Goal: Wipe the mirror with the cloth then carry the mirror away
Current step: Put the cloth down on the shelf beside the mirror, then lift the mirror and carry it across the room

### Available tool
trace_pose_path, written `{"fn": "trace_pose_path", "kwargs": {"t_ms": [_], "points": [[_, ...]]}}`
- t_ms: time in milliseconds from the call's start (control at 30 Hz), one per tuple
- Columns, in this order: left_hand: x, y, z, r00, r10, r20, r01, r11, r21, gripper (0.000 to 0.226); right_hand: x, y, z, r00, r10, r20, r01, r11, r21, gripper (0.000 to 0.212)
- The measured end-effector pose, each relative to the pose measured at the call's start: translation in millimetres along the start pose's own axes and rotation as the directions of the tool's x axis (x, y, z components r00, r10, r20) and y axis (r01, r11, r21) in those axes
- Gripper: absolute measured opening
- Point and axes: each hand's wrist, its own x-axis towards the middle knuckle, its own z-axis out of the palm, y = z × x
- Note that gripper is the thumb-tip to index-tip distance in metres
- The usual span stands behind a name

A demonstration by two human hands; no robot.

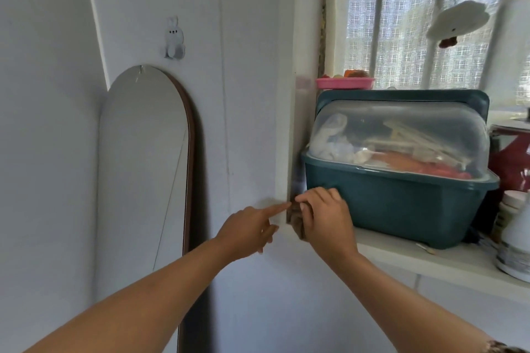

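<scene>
A tall arched mirror (143,157) with a thin brown frame leans against the white wall on the left, upright and untouched. Both hands are well to its right, at the wall corner beside the window ledge. My right hand (327,218) is closed around a small dark brown piece that looks like a folded cloth (296,219), held against the corner. My left hand (249,229) holds nothing; its index finger points right and touches the top of that cloth, with the other fingers loosely curled. Most of the cloth is hidden behind my right hand.
A teal storage box (398,198) with a clear domed lid stands on the white window ledge (401,255), right behind my right hand. A pink dish (344,83), bottles (513,241) and a red container (513,157) crowd the ledge. A rabbit hook (175,39) hangs above the mirror.
</scene>
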Motion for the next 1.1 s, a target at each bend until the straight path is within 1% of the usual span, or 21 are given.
{"fn": "trace_pose_path", "kwargs": {"t_ms": [33,100,200,267,333,433,500,567,733,800,867,933,1033,1100], "points": [[-3,-5,-4,0.999,0.007,-0.048,-0.007,1.0,0.01,0.048,0,-5,0,0.998,-0.042,-0.046,0.043,0.998,0.038,0.017],[-11,-16,-14,0.988,-0.004,-0.153,0.008,1.0,0.027,0.043,2,-17,6,0.99,-0.114,-0.082,0.122,0.987,0.1,0.016],[-27,-32,-30,0.957,-0.049,-0.287,0.056,0.998,0.017,0.035,7,-40,19,0.98,-0.186,-0.071,0.197,0.958,0.208,0.016],[-37,-43,-41,0.934,-0.086,-0.348,0.102,0.994,0.028,0.033,12,-58,29,0.977,-0.21,-0.017,0.207,0.941,0.267,0.016],[-48,-58,-55,0.912,-0.112,-0.395,0.134,0.991,0.029,0.031,17,-79,41,0.981,-0.187,0.048,0.164,0.936,0.312,0.018],[-62,-80,-73,0.877,-0.167,-0.451,0.195,0.981,0.015,0.028,27,-105,58,0.98,-0.08,0.183,0.005,0.926,0.376,0.023],[-72,-97,-82,0.859,-0.203,-0.469,0.231,0.973,0.001,0.026,34,-120,68,0.959,-0.023,0.282,-0.101,0.904,0.416,0.029],[-81,-114,-90,0.843,-0.237,-0.484,0.267,0.964,-0.006,0.026,43,-134,79,0.936,0.014,0.351,-0.177,0.882,0.436,0.036],[-92,-141,-100,0.805,-0.266,-0.53,0.313,0.95,-0.001,0.036,63,-161,104,0.882,0.135,0.452,-0.374,0.784,0.496,0.053],[-93,-148,-103,0.805,-0.267,-0.53,0.334,0.942,0.032,0.042,71,-168,114,0.865,0.15,0.479,-0.41,0.76,0.504,0.059],[-92,-152,-105,0.811,-0.273,-0.518,0.352,0.934,0.058,0.047,79,-172,122,0.858,0.163,0.487,-0.436,0.732,0.524,0.061],[-90,-156,-106,0.811,-0.295,-0.505,0.38,0.922,0.072,0.051,88,-175,131,0.854,0.162,0.494,-0.452,0.703,0.55,0.054],[-87,-157,-109,0.821,-0.315,-0.477,0.399,0.913,0.083,0.054,102,-177,137,0.861,0.137,0.49,-0.452,0.648,0.613,0.039],[-81,-158,-112,0.812,-0.335,-0.477,0.417,0.906,0.073,0.056,111,-179,139,0.869,0.111,0.483,-0.438,0.628,0.644,0.038]]}}
